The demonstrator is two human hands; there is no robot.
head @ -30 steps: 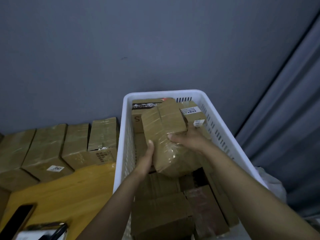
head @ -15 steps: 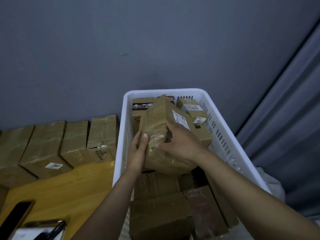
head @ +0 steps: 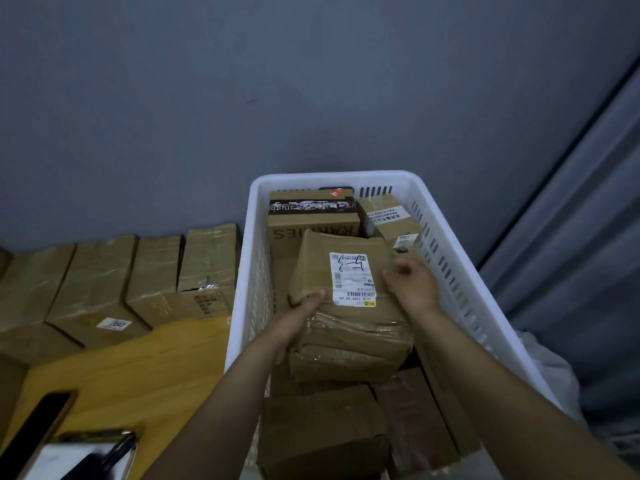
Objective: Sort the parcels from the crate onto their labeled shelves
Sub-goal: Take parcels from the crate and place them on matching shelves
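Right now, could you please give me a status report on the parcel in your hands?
Left grip holds parcel by its left edge. Right grip at its right edge, hold unclear. Label up, over crate. Nothing above it.

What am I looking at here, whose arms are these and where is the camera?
There is no machine here: these are a person's two bare arms, seen from a camera worn on the head and looking down. Below them stands a white crate full of cardboard parcels. The left hand grips the left edge of one taped parcel, whose white label faces up. The right hand is at its right edge; whether it grips is unclear. Left of the crate are a row of boxes and a yellow wooden surface with a dark flat device on it.
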